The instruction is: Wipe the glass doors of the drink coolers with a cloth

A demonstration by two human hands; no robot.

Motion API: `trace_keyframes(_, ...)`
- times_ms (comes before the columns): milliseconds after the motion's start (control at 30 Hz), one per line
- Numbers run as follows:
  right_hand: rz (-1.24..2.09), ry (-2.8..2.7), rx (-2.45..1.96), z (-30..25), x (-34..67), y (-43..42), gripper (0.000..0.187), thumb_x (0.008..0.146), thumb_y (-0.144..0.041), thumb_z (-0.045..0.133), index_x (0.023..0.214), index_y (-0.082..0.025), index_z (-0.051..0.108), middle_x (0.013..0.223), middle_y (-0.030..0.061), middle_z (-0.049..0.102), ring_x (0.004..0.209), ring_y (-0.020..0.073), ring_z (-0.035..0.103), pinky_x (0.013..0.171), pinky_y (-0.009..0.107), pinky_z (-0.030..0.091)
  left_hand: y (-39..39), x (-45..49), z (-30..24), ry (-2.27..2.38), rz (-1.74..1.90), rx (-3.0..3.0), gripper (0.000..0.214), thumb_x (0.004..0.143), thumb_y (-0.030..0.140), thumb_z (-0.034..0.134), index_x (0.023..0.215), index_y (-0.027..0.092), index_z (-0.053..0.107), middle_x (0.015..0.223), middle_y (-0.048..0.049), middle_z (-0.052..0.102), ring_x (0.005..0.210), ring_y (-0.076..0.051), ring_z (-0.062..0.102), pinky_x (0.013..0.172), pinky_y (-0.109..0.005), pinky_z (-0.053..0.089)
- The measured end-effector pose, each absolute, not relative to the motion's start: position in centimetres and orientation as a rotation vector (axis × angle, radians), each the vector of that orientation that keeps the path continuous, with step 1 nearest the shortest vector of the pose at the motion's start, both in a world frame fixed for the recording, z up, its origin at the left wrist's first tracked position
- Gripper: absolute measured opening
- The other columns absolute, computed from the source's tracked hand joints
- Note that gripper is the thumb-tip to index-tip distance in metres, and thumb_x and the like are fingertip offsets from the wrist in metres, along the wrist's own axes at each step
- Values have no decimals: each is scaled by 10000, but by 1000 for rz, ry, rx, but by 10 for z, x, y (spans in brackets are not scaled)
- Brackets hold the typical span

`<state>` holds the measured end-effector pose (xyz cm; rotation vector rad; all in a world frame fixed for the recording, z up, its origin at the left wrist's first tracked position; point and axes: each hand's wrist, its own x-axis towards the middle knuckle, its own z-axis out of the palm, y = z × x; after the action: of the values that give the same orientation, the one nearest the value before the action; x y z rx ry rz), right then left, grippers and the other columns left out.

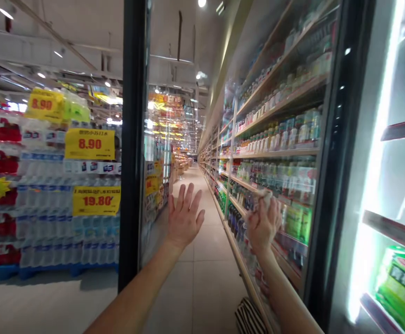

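Note:
A glass fridge door (223, 93) with a black frame (133, 139) stands swung out in front of me. My left hand (185, 218) is open, fingers spread, palm flat against the pane. My right hand (263, 225) is closed around a small crumpled white cloth (267, 197), which presses against the glass further right. Through the pane I see a long aisle and shelves of bottled drinks (275, 134).
The lit fridge interior (394, 185) is at the right, with green packs (402, 283) on a lower shelf. Stacked water-bottle packs with yellow price signs (89, 144) stand at the left. A tiled floor (202, 278) runs down the aisle.

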<state>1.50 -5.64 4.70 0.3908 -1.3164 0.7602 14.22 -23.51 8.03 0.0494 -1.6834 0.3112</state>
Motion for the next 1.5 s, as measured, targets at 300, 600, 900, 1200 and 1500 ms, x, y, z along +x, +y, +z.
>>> trace_keyframes(300,577,-1369,687,38,21,-60,419,851,-186,418,1257,-242,507,1370,83,444,1333,246,297,1076,491,233,-237,141,80,-1670,306,50,524,843,371,493,1336,211,414,1428,-91,353,1372,-240,210,1126,-459,67)
trace_keyframes(600,609,-1349,574,46,14,-54,424,860,-196,397,1273,-207,490,1384,121,413,1340,271,277,1057,494,262,-235,143,80,-1662,307,44,513,835,351,505,1322,207,433,1418,-96,371,1373,-238,206,1126,-459,81)
trace_keyframes(900,764,-1289,377,55,11,-55,434,869,-201,384,1292,-157,471,1419,163,354,1344,297,261,1029,530,291,-236,141,79,-1635,321,34,488,842,360,498,1302,201,456,1416,-96,374,1378,-230,189,1127,-455,79)
trace_keyframes(1200,667,-1293,432,60,3,-47,420,860,-226,412,1271,-188,493,1391,150,397,1325,290,303,1039,527,272,-236,144,80,-1676,308,40,512,841,356,492,1328,213,424,1427,-89,357,1380,-231,179,1128,-455,74)
trace_keyframes(1500,536,-1328,661,58,21,-67,394,868,-209,407,1247,-222,509,1366,110,436,1334,269,294,1059,510,252,-237,143,79,-1655,316,36,507,838,343,499,1323,212,428,1419,-95,369,1381,-228,175,1128,-453,77)
